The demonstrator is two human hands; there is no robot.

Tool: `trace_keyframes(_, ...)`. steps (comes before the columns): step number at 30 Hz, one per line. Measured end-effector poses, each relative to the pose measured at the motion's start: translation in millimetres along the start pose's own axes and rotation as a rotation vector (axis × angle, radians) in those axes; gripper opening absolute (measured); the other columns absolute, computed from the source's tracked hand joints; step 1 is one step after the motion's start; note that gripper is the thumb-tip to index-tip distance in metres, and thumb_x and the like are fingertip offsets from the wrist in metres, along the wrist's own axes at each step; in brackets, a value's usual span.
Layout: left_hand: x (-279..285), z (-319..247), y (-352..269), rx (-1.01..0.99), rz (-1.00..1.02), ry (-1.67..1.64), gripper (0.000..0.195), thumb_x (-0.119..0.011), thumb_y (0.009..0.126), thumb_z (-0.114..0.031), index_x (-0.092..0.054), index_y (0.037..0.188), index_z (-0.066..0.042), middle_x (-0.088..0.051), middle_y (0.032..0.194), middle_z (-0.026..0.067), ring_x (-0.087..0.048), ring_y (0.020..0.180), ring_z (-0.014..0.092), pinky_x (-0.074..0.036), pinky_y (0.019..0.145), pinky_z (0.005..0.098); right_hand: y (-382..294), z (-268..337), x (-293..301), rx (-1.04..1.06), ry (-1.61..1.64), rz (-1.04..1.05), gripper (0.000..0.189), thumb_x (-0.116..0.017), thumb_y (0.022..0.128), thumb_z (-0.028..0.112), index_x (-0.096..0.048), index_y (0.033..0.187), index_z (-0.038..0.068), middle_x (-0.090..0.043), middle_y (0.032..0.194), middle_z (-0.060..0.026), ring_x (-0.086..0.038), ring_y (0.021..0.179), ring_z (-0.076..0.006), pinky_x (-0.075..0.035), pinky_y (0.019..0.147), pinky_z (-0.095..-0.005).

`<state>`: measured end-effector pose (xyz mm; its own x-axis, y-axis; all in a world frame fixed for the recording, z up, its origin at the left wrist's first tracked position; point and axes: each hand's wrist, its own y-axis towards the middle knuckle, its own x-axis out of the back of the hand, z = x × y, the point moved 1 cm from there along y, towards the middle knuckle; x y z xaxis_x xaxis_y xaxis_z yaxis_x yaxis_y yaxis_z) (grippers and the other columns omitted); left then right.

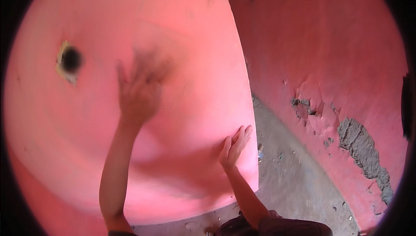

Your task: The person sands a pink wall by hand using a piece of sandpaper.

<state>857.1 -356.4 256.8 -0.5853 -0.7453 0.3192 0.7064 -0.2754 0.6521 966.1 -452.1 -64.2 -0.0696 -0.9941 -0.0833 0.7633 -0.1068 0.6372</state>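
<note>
A pink painted wall (201, 83) fills the left and middle of the view and ends in an edge at the right. My left hand (139, 89) is raised before it, fingers spread and blurred, with nothing held; whether it touches the surface I cannot tell. Lower and to the right, my right hand (234, 146) lies against the wall beside its edge, empty, with fingers extended. To the left of my left hand is a dark round hole (71, 59) with a chipped, pale rim.
A grey floor (286, 164) with small bits of litter lies below, beyond the wall's edge. Another pink wall (308, 40) stands at the right, its paint peeled around a rough grey patch (360, 148). A dark object (405, 106) shows at the far right rim.
</note>
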Motion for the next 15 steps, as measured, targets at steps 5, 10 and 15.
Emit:
trace_keyframes(5,-39.9,-67.3,-49.8,-0.157,-0.078,-0.251,0.041,-0.048,0.094,-0.017,-0.063,0.131,-0.025,-0.045,0.151,0.0036,-0.035,0.144,0.029,-0.011,0.116,0.0655,1.6,2.5,0.0,-0.038,0.020,0.041,0.062,-0.046,0.100,0.019,-0.021,0.152,-0.003,-0.009,0.160,-0.0315,-0.004,0.148,-0.0487,-0.002,0.116,-0.0615)
trace_keyframes(10,-16.1,-32.9,-25.3,-0.108,-0.043,-0.216,0.040,-0.049,0.095,-0.023,-0.061,0.133,-0.026,-0.043,0.153,0.0036,-0.035,0.144,0.028,-0.008,0.116,0.0664,2.1,0.7,2.1,-0.008,-0.017,0.069,0.065,-0.046,0.100,0.020,-0.016,0.153,-0.004,-0.005,0.159,-0.0330,-0.003,0.148,-0.0492,-0.002,0.116,-0.0615)
trace_keyframes(15,-16.4,-47.9,-26.4,0.120,-0.092,-0.095,0.041,-0.049,0.095,-0.023,-0.061,0.134,-0.026,-0.045,0.152,0.0038,-0.036,0.143,0.031,-0.011,0.113,0.0682,4.9,26.8,-6.8,-0.142,0.023,0.023,0.069,-0.048,0.099,0.021,-0.013,0.153,-0.005,-0.002,0.158,-0.0354,-0.003,0.148,-0.0496,-0.002,0.117,-0.0600)
